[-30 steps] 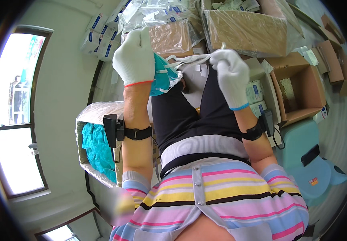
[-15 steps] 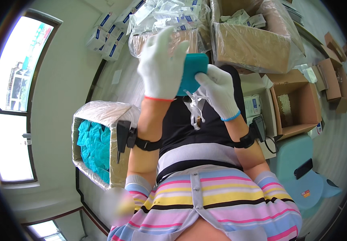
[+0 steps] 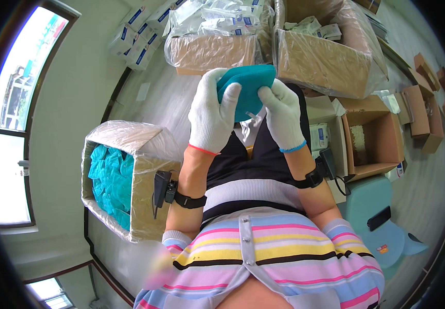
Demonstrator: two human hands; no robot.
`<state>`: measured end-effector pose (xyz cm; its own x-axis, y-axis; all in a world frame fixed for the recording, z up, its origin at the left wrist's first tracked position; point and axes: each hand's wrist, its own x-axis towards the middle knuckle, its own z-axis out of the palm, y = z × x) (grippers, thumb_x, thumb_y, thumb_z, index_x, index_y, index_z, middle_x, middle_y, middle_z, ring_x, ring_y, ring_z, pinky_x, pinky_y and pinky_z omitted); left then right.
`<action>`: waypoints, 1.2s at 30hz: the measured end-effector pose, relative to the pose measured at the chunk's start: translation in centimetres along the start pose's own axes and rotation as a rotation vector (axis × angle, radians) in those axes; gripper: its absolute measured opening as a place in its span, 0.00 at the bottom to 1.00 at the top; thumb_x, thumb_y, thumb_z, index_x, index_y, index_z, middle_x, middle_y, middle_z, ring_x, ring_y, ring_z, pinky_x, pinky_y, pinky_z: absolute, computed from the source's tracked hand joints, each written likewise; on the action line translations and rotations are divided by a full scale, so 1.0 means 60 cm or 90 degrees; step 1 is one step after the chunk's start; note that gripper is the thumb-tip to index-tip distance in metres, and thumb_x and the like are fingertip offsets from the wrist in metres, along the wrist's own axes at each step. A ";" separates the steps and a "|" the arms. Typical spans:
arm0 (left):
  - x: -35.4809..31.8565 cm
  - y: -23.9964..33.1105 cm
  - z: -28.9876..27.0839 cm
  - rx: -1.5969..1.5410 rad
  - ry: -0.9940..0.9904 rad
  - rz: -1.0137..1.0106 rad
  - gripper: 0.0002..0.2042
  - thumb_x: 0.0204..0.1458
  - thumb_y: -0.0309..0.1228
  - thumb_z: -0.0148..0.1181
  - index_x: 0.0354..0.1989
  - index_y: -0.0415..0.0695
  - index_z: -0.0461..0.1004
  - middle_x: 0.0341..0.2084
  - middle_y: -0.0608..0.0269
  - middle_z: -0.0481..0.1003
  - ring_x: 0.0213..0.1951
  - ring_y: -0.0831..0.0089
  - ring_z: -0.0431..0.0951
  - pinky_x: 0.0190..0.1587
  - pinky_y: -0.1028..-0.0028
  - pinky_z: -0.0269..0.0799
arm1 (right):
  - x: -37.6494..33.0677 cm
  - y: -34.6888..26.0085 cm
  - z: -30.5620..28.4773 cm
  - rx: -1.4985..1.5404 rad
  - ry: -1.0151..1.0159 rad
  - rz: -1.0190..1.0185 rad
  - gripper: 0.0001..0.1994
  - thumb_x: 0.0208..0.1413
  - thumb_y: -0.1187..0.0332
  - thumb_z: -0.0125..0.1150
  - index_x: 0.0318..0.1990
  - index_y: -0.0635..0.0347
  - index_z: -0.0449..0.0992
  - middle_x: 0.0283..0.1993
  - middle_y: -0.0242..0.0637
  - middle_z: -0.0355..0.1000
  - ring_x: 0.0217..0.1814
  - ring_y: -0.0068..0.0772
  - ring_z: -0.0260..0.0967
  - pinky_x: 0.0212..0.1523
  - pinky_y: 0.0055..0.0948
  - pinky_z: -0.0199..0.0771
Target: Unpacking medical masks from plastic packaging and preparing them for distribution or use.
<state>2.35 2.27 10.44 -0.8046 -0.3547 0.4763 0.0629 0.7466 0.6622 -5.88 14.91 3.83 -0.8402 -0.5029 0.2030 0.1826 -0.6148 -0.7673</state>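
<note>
A flat teal folded piece (image 3: 251,92) with rounded corners is held up in front of me between both hands. Its upper left edge shows stacked layers, and white ties hang below it. My left hand (image 3: 212,113), in a white knit glove with a red cuff, is closed on its left side, thumb over the near face. On the right edge my right hand (image 3: 282,116), gloved in white with a blue cuff, pinches it between thumb and fingers. Black-trousered legs are behind the ties.
A plastic-lined carton (image 3: 155,190) of crumpled teal pieces stands at my left. Ahead are a carton (image 3: 215,51) heaped with clear packets and a larger lined carton (image 3: 323,62). Opened cartons (image 3: 371,136) and a pale blue stool (image 3: 377,201) stand at right; white boxes (image 3: 140,54) lie far left.
My left hand has come down from its raised, spread position and closed on the left side of the teal piece. The piece has tilted and shifted slightly right.
</note>
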 end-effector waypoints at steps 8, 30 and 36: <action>-0.002 0.000 -0.013 -0.043 -0.019 -0.013 0.13 0.56 0.30 0.61 0.48 0.38 0.73 0.35 0.59 0.77 0.36 0.74 0.76 0.41 0.74 0.73 | 0.004 0.012 -0.002 0.083 -0.001 0.066 0.13 0.62 0.67 0.57 0.47 0.70 0.75 0.44 0.34 0.75 0.44 0.19 0.70 0.47 0.22 0.70; 0.056 -0.046 -0.089 -0.191 0.049 -0.086 0.16 0.59 0.28 0.53 0.53 0.34 0.70 0.41 0.58 0.75 0.42 0.75 0.73 0.48 0.75 0.70 | 0.024 -0.003 0.027 -0.121 -0.181 0.055 0.13 0.58 0.63 0.61 0.41 0.65 0.78 0.35 0.28 0.73 0.32 0.16 0.67 0.36 0.18 0.67; 0.057 -0.061 -0.097 -0.084 0.092 -0.051 0.15 0.56 0.25 0.55 0.51 0.34 0.73 0.39 0.58 0.77 0.41 0.75 0.74 0.48 0.74 0.70 | 0.016 -0.012 0.025 -0.181 -0.241 0.116 0.12 0.60 0.64 0.57 0.36 0.65 0.79 0.32 0.30 0.75 0.34 0.19 0.70 0.37 0.19 0.70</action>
<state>2.79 -4.93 13.01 -0.7181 -0.4943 0.4899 0.0862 0.6353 0.7674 -6.07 13.97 5.51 -0.5539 -0.8040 0.2163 0.1179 -0.3330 -0.9355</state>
